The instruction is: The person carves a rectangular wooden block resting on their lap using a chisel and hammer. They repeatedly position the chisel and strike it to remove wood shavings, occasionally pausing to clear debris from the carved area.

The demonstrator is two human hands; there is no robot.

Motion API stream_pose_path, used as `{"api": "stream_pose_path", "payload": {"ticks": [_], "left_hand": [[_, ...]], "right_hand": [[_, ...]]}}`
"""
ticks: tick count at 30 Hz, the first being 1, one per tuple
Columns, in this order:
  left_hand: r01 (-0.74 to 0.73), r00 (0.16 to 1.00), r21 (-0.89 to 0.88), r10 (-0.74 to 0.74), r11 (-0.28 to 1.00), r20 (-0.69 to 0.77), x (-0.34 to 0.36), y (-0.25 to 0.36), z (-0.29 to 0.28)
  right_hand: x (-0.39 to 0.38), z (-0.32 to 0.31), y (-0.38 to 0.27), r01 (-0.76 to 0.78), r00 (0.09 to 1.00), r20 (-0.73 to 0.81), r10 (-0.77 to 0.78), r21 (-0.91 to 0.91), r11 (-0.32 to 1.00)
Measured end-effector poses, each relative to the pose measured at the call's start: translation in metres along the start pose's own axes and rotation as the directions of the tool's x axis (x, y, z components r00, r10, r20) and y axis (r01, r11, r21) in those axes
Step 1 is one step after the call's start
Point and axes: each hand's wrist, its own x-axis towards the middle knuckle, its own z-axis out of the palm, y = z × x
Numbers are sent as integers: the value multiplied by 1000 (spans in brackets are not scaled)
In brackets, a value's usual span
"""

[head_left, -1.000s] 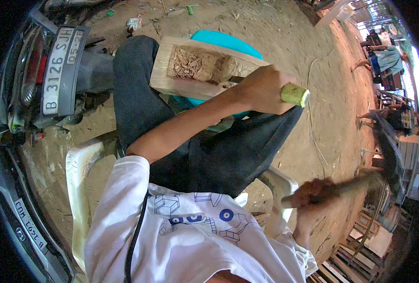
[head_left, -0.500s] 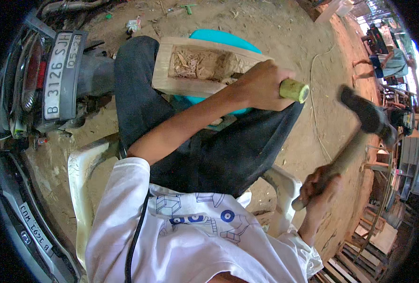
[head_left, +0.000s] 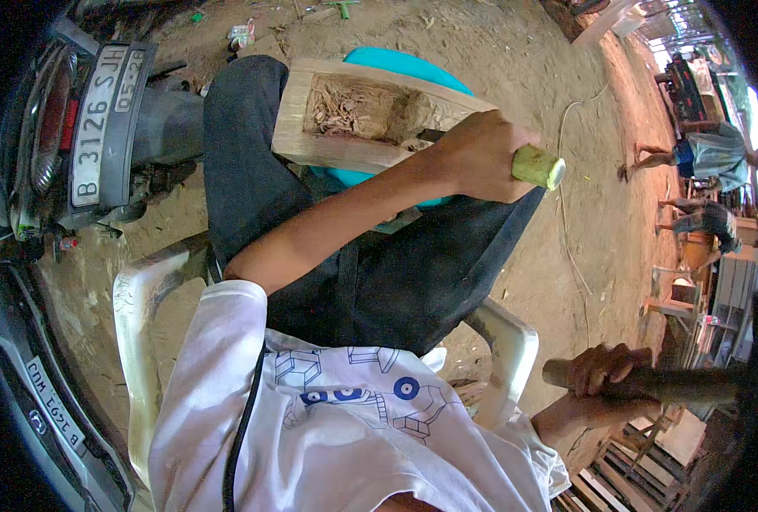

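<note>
A pale wooden block lies across my thighs, with a rectangular hollow cut into it and loose wood chips inside. My left hand is wrapped round a chisel with a thick yellow-green handle over the block's right end. A short dark piece of its blade shows at the hollow, but its tip is hidden. Out to the right, away from the block, my right hand grips a hammer by its wooden handle. The hammer's head is lost in the dark rim of the picture.
A turquoise seat is under the block. I sit in a white plastic chair. Parked motorbikes stand at the left. A cord runs over the dirt floor. Two people are at the far right, near stacked wood.
My right hand has swung the hammer outward to the right, its head passing out of sight. The left hand and chisel stay nearly in place over the block.
</note>
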Motion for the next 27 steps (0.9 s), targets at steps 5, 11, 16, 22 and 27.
{"api": "stream_pose_path", "payload": {"ticks": [5, 11, 16, 22, 27], "left_hand": [[-3, 1000, 29, 3, 1000, 5, -1, -3, -2], [29, 999, 13, -30, 999, 33, 0, -2, -6], [42, 998, 32, -43, 999, 40, -1, -1, 0], [37, 999, -3, -37, 999, 3, -2, -1, -3], [69, 996, -10, -69, 998, 59, 1, 1, -2]], "right_hand": [[-5, 7, 31, -277, 930, -325, 173, -309, 910], [8, 5, 8, -78, 973, -229, 25, -225, 971], [-8, 12, 46, -596, 802, -400, 444, -589, 546], [-4, 4, 10, -286, 922, -313, 229, -150, 947], [-17, 12, 59, -358, 933, -318, 167, -786, 505]]}}
